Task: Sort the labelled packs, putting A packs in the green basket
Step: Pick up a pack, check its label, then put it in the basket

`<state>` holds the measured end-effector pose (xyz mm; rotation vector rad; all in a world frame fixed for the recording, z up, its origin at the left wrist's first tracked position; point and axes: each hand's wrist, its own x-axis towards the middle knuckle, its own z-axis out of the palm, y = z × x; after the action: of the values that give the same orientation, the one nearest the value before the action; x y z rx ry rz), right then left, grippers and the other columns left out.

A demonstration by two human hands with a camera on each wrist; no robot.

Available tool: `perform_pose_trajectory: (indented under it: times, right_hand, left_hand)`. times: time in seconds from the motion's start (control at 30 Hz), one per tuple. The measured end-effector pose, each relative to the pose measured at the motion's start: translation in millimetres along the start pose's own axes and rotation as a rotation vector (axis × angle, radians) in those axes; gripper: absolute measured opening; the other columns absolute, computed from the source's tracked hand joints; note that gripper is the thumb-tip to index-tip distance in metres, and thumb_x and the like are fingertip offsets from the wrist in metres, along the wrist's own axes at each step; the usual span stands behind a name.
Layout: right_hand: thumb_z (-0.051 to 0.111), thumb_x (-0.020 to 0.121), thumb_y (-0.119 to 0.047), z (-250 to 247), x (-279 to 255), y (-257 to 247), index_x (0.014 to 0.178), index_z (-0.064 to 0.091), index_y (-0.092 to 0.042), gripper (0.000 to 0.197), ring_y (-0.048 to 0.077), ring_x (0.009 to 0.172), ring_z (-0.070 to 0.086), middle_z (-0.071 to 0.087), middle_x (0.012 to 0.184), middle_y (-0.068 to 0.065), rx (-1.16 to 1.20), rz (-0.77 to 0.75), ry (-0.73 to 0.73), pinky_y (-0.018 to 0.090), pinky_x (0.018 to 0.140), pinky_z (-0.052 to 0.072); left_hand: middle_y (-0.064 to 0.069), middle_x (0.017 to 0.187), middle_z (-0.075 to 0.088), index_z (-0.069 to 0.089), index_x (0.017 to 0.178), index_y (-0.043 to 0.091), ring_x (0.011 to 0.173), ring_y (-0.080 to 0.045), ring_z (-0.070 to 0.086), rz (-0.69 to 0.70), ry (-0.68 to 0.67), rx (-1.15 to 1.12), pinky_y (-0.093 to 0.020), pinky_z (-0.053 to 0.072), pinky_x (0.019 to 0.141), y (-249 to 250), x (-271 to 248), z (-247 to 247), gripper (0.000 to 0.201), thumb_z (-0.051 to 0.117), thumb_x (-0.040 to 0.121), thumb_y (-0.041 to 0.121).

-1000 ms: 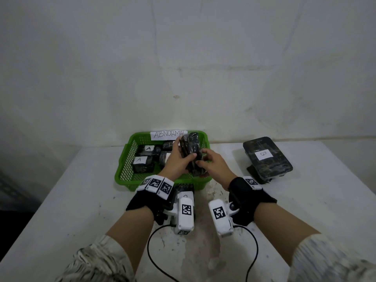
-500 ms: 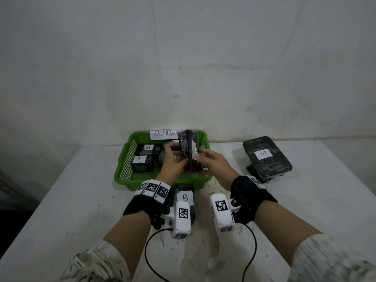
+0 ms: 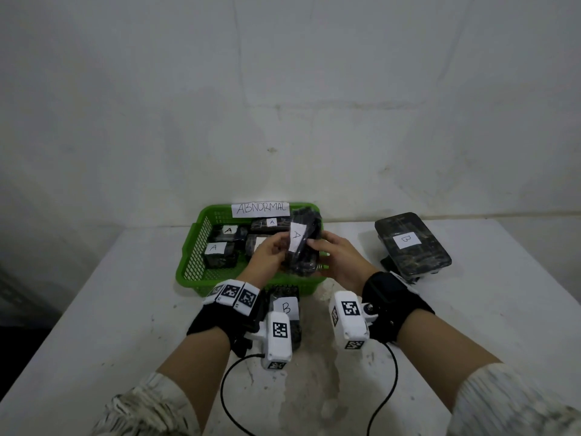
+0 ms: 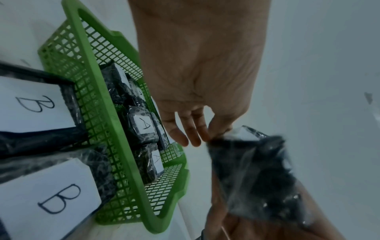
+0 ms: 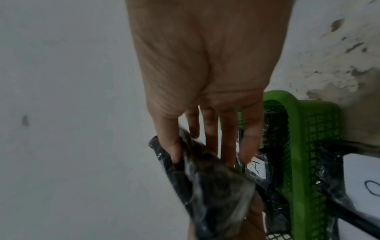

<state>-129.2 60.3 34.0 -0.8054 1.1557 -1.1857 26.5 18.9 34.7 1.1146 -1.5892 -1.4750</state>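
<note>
while it is held over the green basket [image 3: 191, 262] near the bench's far edge, an a pack [image 3: 303, 247] is pinched between both hands: left hand [image 3: 267, 256], right hand [image 3: 339, 259].

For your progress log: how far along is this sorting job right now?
Done: several A packs already lie in the green basket. In hand: the left hand and right hand hold another A pack over the basket. Left: lowering it in. B packs sit outside, one before the basket and one at the right.
</note>
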Motion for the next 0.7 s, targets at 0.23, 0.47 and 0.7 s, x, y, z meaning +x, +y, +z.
perform_pose_trajectory:
  times: [0.23,0.47,0.7]
  right_hand:
    - [0.073,0.079,-0.006,9,3,9,0.117,0.049,-0.018,0.046,0.025,0.087,0.056,0.050,0.097,0.011,-0.269,-0.135,0.133,0.038,0.070,0.050]
    - [0.069,0.084,-0.008,16,-7,5,0.124,0.045,-0.029,0.051,0.015,0.083,0.056,0.051,0.098,0.003,-0.420,-0.124,-0.017,0.019,0.062,0.045]
    - [0.053,0.092,-0.003,18,-6,5,0.133,0.045,-0.013,0.043,0.027,0.083,0.066,0.062,0.109,0.023,-0.344,-0.145,0.068,0.035,0.066,0.059]
  left_hand:
    - [-0.002,0.110,0.055,0.043,0.127,0.027,0.100,-0.018,0.058,-0.086,0.084,-0.063,-0.041,0.051,0.084,6,1,1,0.035,0.051,0.094,0.035]
    - [-0.001,0.103,0.057,0.049,0.114,0.021,0.096,-0.020,0.057,0.017,0.259,0.049,-0.033,0.051,0.082,7,9,3,0.031,0.059,0.087,0.009]
    - [-0.006,0.114,0.050,0.020,0.142,0.020,0.099,-0.018,0.054,-0.024,0.139,-0.083,-0.031,0.052,0.080,11,-2,9,0.069,0.061,0.088,0.007]
